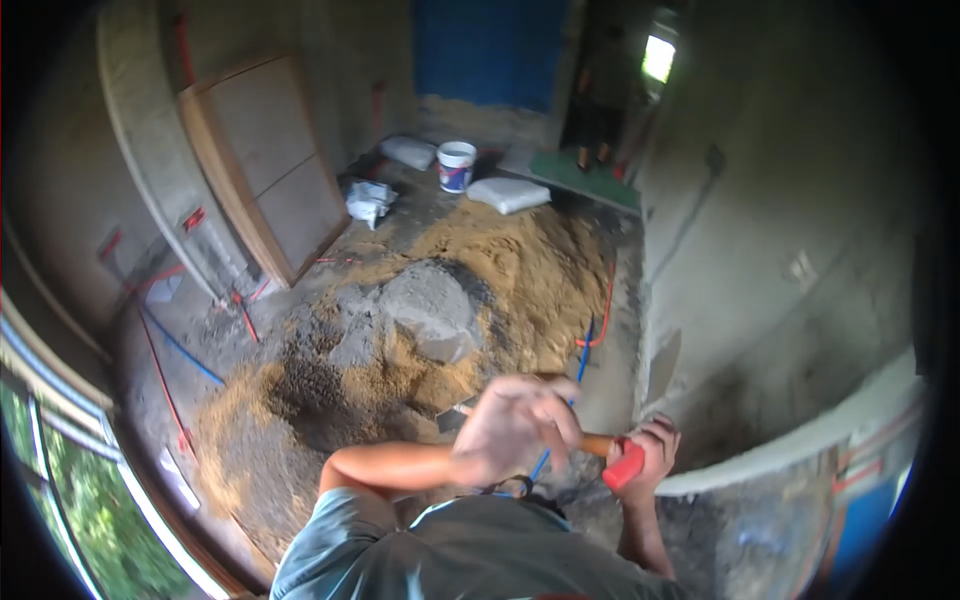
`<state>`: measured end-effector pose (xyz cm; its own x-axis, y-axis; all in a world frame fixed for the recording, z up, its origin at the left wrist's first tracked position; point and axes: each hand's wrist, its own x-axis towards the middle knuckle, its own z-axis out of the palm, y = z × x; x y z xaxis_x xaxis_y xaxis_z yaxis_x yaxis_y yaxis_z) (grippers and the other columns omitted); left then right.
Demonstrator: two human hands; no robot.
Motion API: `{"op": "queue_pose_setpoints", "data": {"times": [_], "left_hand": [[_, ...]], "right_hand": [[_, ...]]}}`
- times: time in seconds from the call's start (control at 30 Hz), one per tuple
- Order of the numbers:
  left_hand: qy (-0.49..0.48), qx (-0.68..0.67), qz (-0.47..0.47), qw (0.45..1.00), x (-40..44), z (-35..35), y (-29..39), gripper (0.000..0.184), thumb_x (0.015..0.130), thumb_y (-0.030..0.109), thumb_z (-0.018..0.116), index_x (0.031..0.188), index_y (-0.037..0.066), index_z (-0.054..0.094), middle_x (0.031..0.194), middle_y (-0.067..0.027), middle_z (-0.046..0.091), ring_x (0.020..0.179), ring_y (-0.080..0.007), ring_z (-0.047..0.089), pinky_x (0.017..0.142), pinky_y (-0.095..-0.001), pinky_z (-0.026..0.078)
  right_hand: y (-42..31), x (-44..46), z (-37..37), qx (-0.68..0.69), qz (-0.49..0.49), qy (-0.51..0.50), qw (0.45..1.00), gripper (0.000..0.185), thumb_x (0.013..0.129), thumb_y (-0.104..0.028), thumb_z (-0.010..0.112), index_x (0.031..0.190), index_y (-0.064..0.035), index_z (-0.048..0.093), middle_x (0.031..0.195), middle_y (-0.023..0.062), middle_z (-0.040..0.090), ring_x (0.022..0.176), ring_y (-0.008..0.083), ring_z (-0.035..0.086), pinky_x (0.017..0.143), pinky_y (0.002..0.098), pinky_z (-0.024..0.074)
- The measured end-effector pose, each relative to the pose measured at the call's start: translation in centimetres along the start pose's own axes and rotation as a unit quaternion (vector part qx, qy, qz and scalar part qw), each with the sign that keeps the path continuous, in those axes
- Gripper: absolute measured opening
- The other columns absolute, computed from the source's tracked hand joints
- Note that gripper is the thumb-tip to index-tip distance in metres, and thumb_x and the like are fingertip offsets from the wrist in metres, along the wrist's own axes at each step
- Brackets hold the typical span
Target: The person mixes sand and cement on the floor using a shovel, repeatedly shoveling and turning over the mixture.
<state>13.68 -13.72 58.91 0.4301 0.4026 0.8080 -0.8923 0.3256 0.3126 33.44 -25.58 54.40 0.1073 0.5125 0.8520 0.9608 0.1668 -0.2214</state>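
Observation:
My right hand (655,450) is closed around the red end grip (625,466) of a shovel (597,444) with an orange-brown shaft. My left hand (515,425) is in front of the shaft, blurred, with its fingers apart and loosely curved; it hides the shaft's middle. Past that hand, a small grey part of the shovel's blade (452,417) shows low by the sand. Ahead lies a heap of brown sand (530,270) with grey cement powder (430,300) on top. Darker mixed material (310,390) spreads to the left.
A white and blue bucket (456,168) stands behind the heap between a full white sack (510,194) and another sack (408,152). A crumpled bag (370,202) lies left of them. Blue pipe (582,360) and red pipe (608,310) run along the right wall (780,250). A person (600,110) stands in the far doorway.

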Motion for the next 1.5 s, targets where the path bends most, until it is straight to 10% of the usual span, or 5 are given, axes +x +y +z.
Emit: {"op": "queue_pose_setpoints", "data": {"times": [0.1,0.2,0.4,0.77,1.5], "left_hand": [[0.161,0.444,-0.302,0.828,-11.4,-13.1,-2.1,0.053,0.079,0.017,0.065,0.123,0.004,0.04,0.117,-0.0136,0.049,0.095,-0.0189,0.055,0.08,-0.0325,0.047],[0.469,0.47,-0.46,0.59,-32.6,-23.4,-3.0,0.031,0.078,0.021,0.062,0.101,0.001,0.058,0.093,-0.0084,0.062,0.08,-0.0167,0.058,0.071,-0.0311,0.047],[0.559,0.32,-0.601,0.472,-51.9,-18.5,-0.3,0.024,0.074,0.021,0.056,0.091,0.005,0.061,0.087,-0.0104,0.062,0.08,-0.0226,0.058,0.068,-0.0393,0.045],[0.225,0.592,-0.477,0.61,-31.4,-25.9,-10.1,0.032,0.071,0.018,0.057,0.099,0.002,0.055,0.094,-0.0144,0.057,0.086,-0.0276,0.054,0.073,-0.041,0.042],[0.145,0.636,-0.45,0.61,-31.5,-25.4,-8.0,0.056,0.066,0.012,0.06,0.117,-0.002,0.042,0.109,-0.0223,0.048,0.1,-0.0375,0.046,0.085,-0.0445,0.038]], "right_hand": [[0.7,-1.0,-0.4,-0.001,0.018,0.005,1.0,0.03,0.057,-0.009,0.068,0.081,-0.0076,0.05,0.088,0.0105,0.05,0.087,0.0355,0.051,0.075,0.0449,0.0439],[1.0,-1.5,-1.0,-0.014,0.016,0.004,1.0,0.031,0.056,-0.01,0.069,0.081,-0.0082,0.05,0.089,0.0103,0.05,0.088,0.0356,0.051,0.073,0.0448,0.0444],[1.4,-0.9,-0.9,0.008,0.015,0.015,1.0,0.029,0.058,-0.014,0.071,0.08,-0.0083,0.052,0.088,0.011,0.053,0.086,0.0355,0.053,0.072,0.0451,0.0459],[1.0,0.4,-1.9,0.205,-0.069,-0.034,0.976,0.032,0.069,-0.009,0.061,0.1,-0.0018,0.056,0.108,0.0162,0.053,0.104,0.0381,0.05,0.082,0.044,0.0463],[2.3,-6.3,-3.2,-0.039,0.052,0.117,0.991,0.051,0.069,-0.008,0.067,0.116,-0.0028,0.05,0.116,0.0158,0.054,0.111,0.0348,0.05,0.088,0.0423,0.0452]]}}
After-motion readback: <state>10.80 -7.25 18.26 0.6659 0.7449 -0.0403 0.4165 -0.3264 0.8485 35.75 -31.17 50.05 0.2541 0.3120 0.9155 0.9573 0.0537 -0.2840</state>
